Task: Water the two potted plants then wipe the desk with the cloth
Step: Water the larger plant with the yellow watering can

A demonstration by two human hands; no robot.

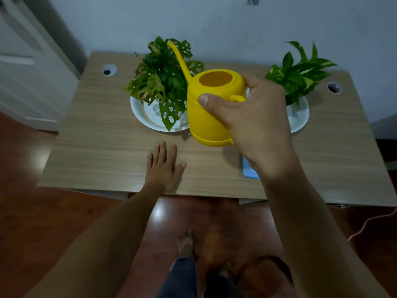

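Observation:
My right hand (253,117) grips a yellow watering can (206,117) by its handle, held above the desk (103,147). Its long thin spout (179,59) points up and left over the left plant (163,82), a holey-leaved plant standing in a white dish (139,112). The right plant (298,74), with variegated green leaves, stands in its own white dish (299,117) behind my right hand. A light blue cloth (248,171) lies on the desk, mostly hidden under my right wrist. My left hand (164,166) rests flat on the desk, fingers apart, holding nothing.
Two round cable holes (109,70) (333,87) sit in the desk's back corners. A white door (25,61) stands at the left and a pale wall behind. A cord (371,222) trails on the red-brown floor at right. My bare feet (185,244) are below the desk's front edge.

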